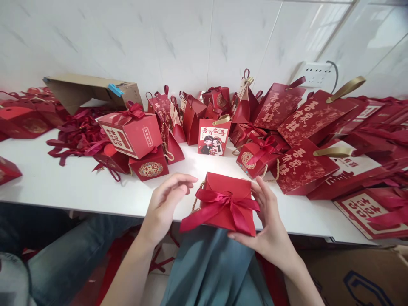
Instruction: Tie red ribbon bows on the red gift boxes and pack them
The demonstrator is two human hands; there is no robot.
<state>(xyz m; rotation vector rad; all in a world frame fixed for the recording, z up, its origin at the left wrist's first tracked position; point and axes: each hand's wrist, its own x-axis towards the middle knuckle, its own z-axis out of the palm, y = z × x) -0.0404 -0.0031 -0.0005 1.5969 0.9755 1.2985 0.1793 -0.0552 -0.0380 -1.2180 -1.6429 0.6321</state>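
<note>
A red gift box (228,182) with a flap lid and a gold rope handle sits at the table's front edge. A crimson ribbon bow (225,202) is tied across its front, its tails hanging loose. My right hand (269,212) grips the box's right side, thumb below and fingers behind it. Left of the box, my left hand (167,202) is raised with its fingers apart, touching nothing. Beyond the box stands a small box with a cartoon couple (213,146) printed on it.
Red gift boxes (132,134) and a heap of ribbons (79,136) lie at the left, before an open cardboard carton (92,87). Many red gift bags (304,165) crowd the right side. A power socket (314,76) is by the wall. Another person's leg (76,250) shows lower left.
</note>
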